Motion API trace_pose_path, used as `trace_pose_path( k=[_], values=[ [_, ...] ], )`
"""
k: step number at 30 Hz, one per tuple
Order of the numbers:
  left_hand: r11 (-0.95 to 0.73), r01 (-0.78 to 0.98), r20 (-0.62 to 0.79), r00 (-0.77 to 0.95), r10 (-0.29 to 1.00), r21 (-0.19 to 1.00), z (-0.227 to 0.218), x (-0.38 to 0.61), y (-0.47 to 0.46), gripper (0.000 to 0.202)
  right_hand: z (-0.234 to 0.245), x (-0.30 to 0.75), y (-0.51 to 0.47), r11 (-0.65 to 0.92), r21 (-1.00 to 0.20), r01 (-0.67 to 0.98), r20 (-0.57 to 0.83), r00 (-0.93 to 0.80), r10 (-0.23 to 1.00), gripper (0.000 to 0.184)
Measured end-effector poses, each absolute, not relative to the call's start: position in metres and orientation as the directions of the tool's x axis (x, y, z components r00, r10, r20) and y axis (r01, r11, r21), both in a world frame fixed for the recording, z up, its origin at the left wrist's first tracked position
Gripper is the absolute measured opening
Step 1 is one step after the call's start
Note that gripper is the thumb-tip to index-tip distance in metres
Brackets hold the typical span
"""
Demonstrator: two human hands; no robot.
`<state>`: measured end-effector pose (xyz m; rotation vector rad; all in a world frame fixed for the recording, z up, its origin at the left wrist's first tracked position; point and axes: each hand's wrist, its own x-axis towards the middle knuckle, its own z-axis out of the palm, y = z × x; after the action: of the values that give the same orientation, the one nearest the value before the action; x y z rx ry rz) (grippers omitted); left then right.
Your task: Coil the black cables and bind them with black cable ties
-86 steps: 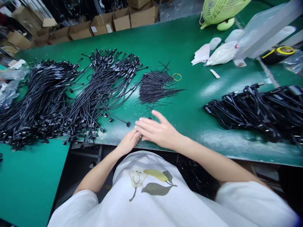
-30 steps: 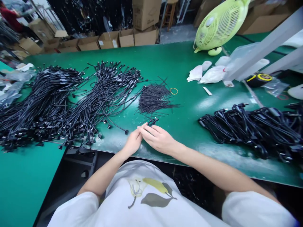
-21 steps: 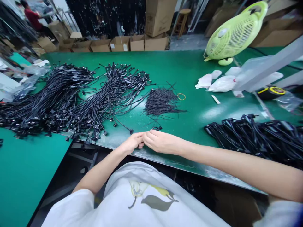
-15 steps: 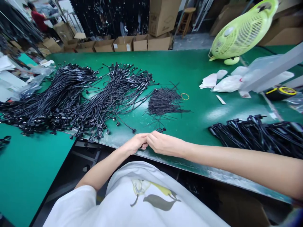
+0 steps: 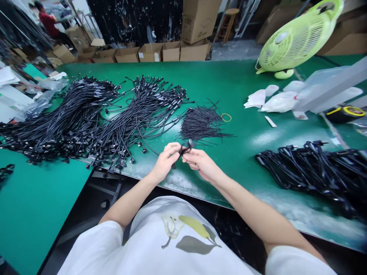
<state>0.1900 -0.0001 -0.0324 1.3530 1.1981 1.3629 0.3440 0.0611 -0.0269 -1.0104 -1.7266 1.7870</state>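
A black cable, looped up small, is held between my two hands over the front part of the green table. My left hand is closed on the cable's left side, and a bit of its end shows below those fingers. On the other side my right hand pinches the cable with thumb and fingers. Whether a thin tie is wound round it I cannot make out. Just beyond the hands lies a pile of thin black ties, with a yellow rubber band at its right.
Two heaps of black cables spread across the table's left. Bundled black cables lie at the right edge. A green fan, white wrappings and a tape measure are at the back right. A person in red sits far off.
My hands have risen away from the table's front edge and drawn slightly apart. The looped cable now shows between them. My right forearm has swung in closer to my body.
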Motion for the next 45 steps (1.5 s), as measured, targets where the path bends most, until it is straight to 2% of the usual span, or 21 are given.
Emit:
trace_pose_path(
  k=[2, 4, 5, 8, 11, 14, 17, 19, 22, 24, 27, 29, 31, 33, 35, 37, 39, 40, 42, 43, 45],
  values=[
    [-0.242, 0.318, 0.193, 0.177, 0.965, 0.917, -0.030, 0.180, -0.006, 0.029, -0.029, 0.351, 0.062, -0.132, -0.982, 0.137, -0.189, -0.628, 0.755, 0.034],
    [-0.256, 0.468, 0.109, 0.318, 0.942, 0.846, -0.034, 0.177, -0.009, 0.035, -0.026, 0.357, 0.060, 0.061, -0.982, 0.181, -0.048, -0.540, 0.840, 0.032],
    [-0.226, 0.479, 0.068, 0.325, 0.943, 0.848, -0.037, 0.177, -0.009, 0.034, -0.022, 0.359, 0.056, 0.185, -0.957, 0.224, 0.049, -0.502, 0.863, 0.031],
    [-0.068, 0.282, 0.002, 0.227, 0.974, 0.957, -0.042, 0.178, -0.004, 0.031, -0.015, 0.357, 0.039, 0.469, -0.840, 0.273, 0.230, -0.605, 0.762, 0.030],
    [-0.087, 0.092, 0.068, 0.190, 0.979, 0.992, -0.025, 0.173, -0.002, 0.030, -0.021, 0.351, 0.028, 0.490, -0.839, 0.235, 0.152, -0.764, 0.627, 0.029],
    [-0.193, 0.146, 0.121, 0.399, 0.909, 0.970, -0.004, 0.170, -0.012, 0.030, -0.034, 0.353, 0.039, 0.374, -0.870, 0.320, 0.048, -0.701, 0.712, 0.030],
    [-0.163, 0.266, 0.002, 0.520, 0.854, 0.950, -0.011, 0.178, -0.022, 0.034, -0.039, 0.358, 0.053, 0.401, -0.817, 0.414, 0.096, -0.588, 0.803, 0.029],
    [-0.001, 0.242, -0.097, 0.392, 0.915, 0.970, -0.031, 0.184, -0.022, 0.047, -0.036, 0.360, 0.053, 0.489, -0.758, 0.432, 0.161, -0.603, 0.782, 0.026],
    [0.233, 0.008, -0.231, 0.187, 0.955, 0.972, -0.059, 0.189, -0.017, 0.068, -0.030, 0.358, 0.044, 0.560, -0.751, 0.350, 0.197, -0.691, 0.696, 0.027],
    [0.231, -0.092, -0.215, 0.155, 0.964, 0.969, -0.066, 0.189, -0.016, 0.061, -0.031, 0.356, 0.041, 0.473, -0.843, 0.258, 0.152, -0.727, 0.669, 0.029],
    [0.101, -0.076, -0.089, 0.147, 0.985, 0.992, -0.059, 0.191, -0.019, 0.046, -0.042, 0.354, 0.046, 0.106, -0.980, 0.167, -0.057, -0.752, 0.657, 0.035],
    [0.040, -0.017, -0.037, 0.131, 0.991, 0.999, -0.051, 0.195, -0.022, 0.042, -0.050, 0.355, 0.051, -0.155, -0.971, 0.183, -0.240, -0.761, 0.603, 0.041],
    [0.010, 0.026, -0.013, 0.128, 0.992, 1.000, -0.046, 0.199, -0.023, 0.039, -0.054, 0.357, 0.052, -0.244, -0.940, 0.239, -0.339, -0.743, 0.576, 0.048],
    [-0.002, 0.050, -0.004, 0.107, 0.994, 0.999, -0.045, 0.202, -0.022, 0.034, -0.050, 0.362, 0.049, -0.058, -0.941, 0.334, -0.290, -0.703, 0.650, 0.051],
    [0.003, 0.104, -0.008, 0.043, 0.999, 0.995, -0.048, 0.202, -0.019, 0.030, -0.038, 0.368, 0.041, 0.294, -0.838, 0.459, -0.084, -0.641, 0.763, 0.048],
    [0.013, 0.239, -0.017, 0.015, 1.000, 0.971, -0.052, 0.200, -0.016, 0.027, -0.026, 0.374, 0.031, 0.596, -0.590, 0.545, 0.192, -0.622, 0.759, 0.038],
    [-0.074, 0.506, 0.041, 0.076, 0.996, 0.859, -0.056, 0.199, -0.014, 0.026, -0.019, 0.377, 0.024, 0.771, -0.328, 0.545, 0.373, -0.676, 0.636, 0.031],
    [-0.149, 0.627, 0.084, 0.132, 0.988, 0.764, -0.058, 0.199, -0.014, 0.026, -0.019, 0.377, 0.022, 0.817, -0.227, 0.529, 0.391, -0.719, 0.574, 0.032],
    [-0.317, 0.778, 0.158, 0.276, 0.948, 0.543, -0.062, 0.199, -0.015, 0.028, -0.024, 0.378, 0.021, 0.845, -0.129, 0.519, 0.290, -0.795, 0.533, 0.033],
    [-0.393, 0.803, 0.173, 0.354, 0.919, 0.448, -0.065, 0.200, -0.016, 0.029, -0.028, 0.379, 0.021, 0.832, -0.133, 0.538, 0.197, -0.809, 0.554, 0.033],
    [-0.510, 0.801, 0.178, 0.478, 0.860, 0.313, -0.072, 0.201, -0.018, 0.030, -0.036, 0.384, 0.022, 0.779, -0.225, 0.585, 0.008, -0.798, 0.602, 0.035]
  ],
)
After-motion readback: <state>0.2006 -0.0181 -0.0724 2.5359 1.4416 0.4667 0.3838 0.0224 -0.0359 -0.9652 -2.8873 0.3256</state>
